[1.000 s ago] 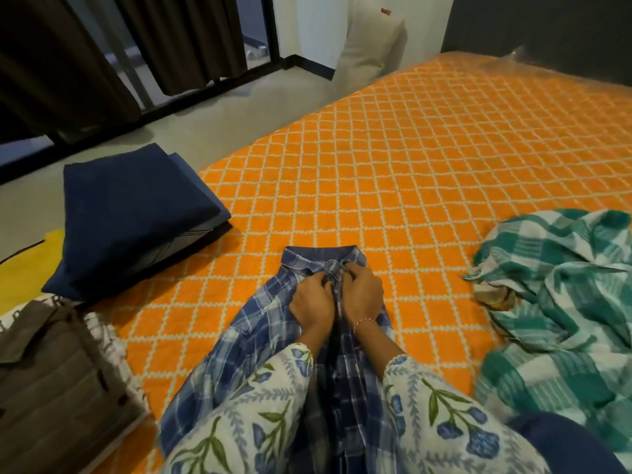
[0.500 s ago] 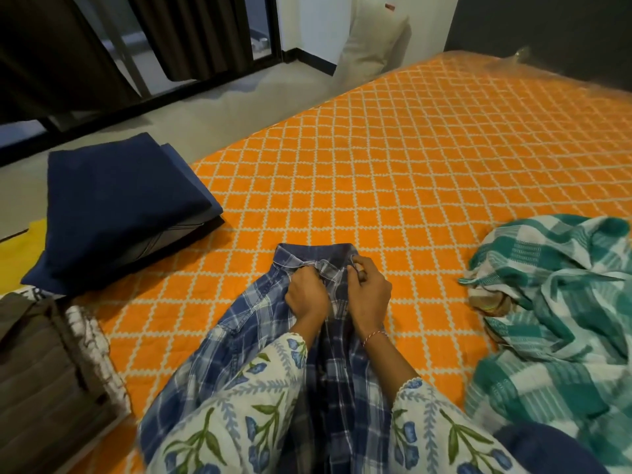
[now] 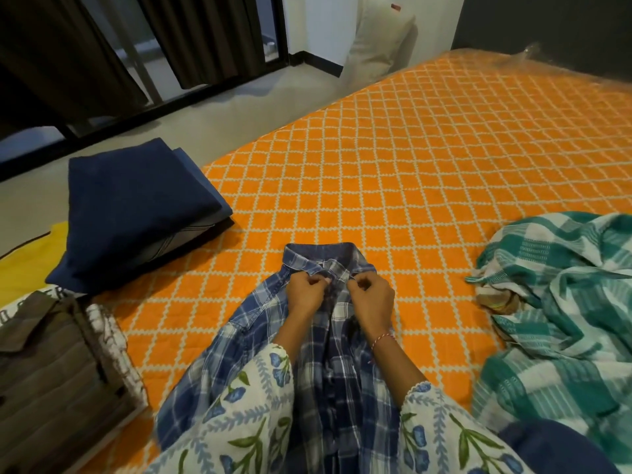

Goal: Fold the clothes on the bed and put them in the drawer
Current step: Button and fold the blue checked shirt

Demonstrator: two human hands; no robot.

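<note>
Left hand (image 3: 305,295) and right hand (image 3: 371,300) are each pinching the blue-and-white plaid cotton shirt (image 3: 337,364) just below its collar, at 12 o'clock. Plackets are risking misaligning if either pinch is slipping, likely giving a crooked fold

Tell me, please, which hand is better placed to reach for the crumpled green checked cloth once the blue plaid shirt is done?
Probably the right hand: the green checked cloth lies on its side of the bed, while the left hand would have to cross over. Both now pinch the blue plaid shirt below the collar.

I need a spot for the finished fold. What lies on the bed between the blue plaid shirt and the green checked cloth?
In the head view, only bare orange bedspread lies between the blue plaid shirt and the green checked cloth.
</note>
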